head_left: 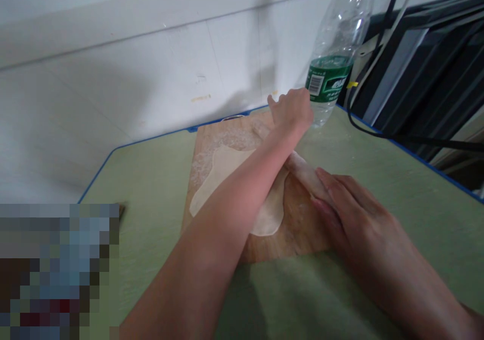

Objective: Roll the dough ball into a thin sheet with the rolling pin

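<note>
A wooden board (298,229) dusted with flour carries a flat, uneven sheet of dough (270,219). Across the board's right side lies a floured rolling pin (304,171), slanting from far left to near right. My right hand (351,206) is closed round its near end. My left forearm crosses over the dough and hides part of both dough and pin. Above the board's far right corner, my left hand (292,107) is closed, knuckles up, close to the bottle. What its fingers hold, if anything, is hidden.
A clear plastic bottle with a green label (328,80) stands upright behind the board. The green tabletop (151,178) has a blue edge against a white wall (170,67). Black cable (416,139) runs past dark panels at right. A pixelated patch covers the lower left.
</note>
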`<state>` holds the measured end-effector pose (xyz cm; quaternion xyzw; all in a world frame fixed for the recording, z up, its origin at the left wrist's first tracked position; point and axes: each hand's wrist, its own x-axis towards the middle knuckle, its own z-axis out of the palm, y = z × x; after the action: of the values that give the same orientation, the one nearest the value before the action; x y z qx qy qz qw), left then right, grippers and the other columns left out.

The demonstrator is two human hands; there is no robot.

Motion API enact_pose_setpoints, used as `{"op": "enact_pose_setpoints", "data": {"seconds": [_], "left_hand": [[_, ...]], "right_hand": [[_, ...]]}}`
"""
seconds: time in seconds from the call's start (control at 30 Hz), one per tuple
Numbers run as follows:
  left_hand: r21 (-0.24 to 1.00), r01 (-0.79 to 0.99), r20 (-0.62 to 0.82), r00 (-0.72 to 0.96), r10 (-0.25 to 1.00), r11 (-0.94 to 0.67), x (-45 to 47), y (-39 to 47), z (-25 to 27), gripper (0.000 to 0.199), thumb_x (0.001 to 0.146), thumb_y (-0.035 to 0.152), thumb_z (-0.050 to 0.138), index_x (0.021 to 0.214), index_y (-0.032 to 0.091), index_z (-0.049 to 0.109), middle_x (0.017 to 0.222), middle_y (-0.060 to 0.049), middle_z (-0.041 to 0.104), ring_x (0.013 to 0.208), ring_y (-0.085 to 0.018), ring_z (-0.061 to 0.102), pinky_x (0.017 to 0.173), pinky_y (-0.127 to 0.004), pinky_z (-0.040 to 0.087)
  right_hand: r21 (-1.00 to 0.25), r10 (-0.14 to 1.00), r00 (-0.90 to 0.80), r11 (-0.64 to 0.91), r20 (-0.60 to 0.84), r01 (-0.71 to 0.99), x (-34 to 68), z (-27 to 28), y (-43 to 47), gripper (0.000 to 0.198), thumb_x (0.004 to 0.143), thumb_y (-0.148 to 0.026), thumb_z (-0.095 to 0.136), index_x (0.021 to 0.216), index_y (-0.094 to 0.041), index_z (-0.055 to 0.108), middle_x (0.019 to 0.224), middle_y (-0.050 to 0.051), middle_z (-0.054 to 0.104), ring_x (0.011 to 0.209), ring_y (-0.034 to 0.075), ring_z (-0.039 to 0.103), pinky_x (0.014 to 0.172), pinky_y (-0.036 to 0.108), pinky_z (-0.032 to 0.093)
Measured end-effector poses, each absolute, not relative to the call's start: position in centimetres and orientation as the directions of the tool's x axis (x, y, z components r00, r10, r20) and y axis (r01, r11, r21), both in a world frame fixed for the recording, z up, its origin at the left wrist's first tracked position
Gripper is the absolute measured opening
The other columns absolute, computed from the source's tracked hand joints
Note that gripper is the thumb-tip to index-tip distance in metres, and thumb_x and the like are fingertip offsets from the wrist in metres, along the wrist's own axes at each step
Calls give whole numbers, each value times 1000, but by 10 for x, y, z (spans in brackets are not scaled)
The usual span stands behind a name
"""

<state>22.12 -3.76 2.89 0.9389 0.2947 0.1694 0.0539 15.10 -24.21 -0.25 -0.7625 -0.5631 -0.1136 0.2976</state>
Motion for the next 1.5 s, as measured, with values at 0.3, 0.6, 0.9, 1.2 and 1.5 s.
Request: {"op": "enact_pose_setpoints", "data": {"seconds": [0.3, 0.6, 0.9, 1.2, 1.5], "left_hand": [[248, 604, 275, 706, 653, -757, 210, -38, 39, 32, 92, 18, 37, 116, 17, 59, 116, -10, 64, 122, -26, 51, 102, -44, 36], [45, 555, 237, 802, 549, -830, 129, -24, 58, 35, 85, 16, 36, 97, 14, 69, 101, -12, 70, 95, -23, 65, 79, -31, 49], [-90, 559, 203, 821, 534, -824, -1, -49, 66, 37, 94, 26, 29, 91, 16, 64, 97, -9, 69, 89, -21, 64, 79, -31, 48], [-22, 582, 210, 798, 565, -813, -41, -78, 35, 30, 97, 22, 26, 110, 10, 51, 106, -12, 63, 98, -21, 60, 86, -33, 46], [-16, 618, 251, 763, 595, -786, -35, -83, 28, 43, 100, 39, 22, 114, 13, 52, 122, -12, 60, 123, -26, 48, 103, -47, 35]], "right_hand": [[-183, 803, 460, -423, 377, 888, 154, 8, -243, 25, 93, -30, 41, 109, -19, 58, 88, 8, 68, 67, 21, 65, 53, 32, 50], [-99, 796, 410, -412, 445, 906, 159, 6, -241, 17, 92, -29, 46, 93, -18, 58, 88, 8, 69, 73, 22, 66, 58, 30, 43], [211, 814, -32, -112, 580, 971, 153, 1, -233, 15, 89, -20, 52, 101, -15, 60, 87, 8, 68, 81, 24, 61, 69, 35, 42], [264, 840, -73, -86, 538, 961, 157, -2, -218, 33, 87, -8, 40, 113, -12, 60, 112, 13, 65, 106, 26, 58, 103, 48, 36], [45, 920, 38, -60, 391, 997, 165, 1, -185, 50, 87, -21, 33, 133, -20, 53, 139, 10, 52, 129, 31, 44, 104, 63, 31]]}}
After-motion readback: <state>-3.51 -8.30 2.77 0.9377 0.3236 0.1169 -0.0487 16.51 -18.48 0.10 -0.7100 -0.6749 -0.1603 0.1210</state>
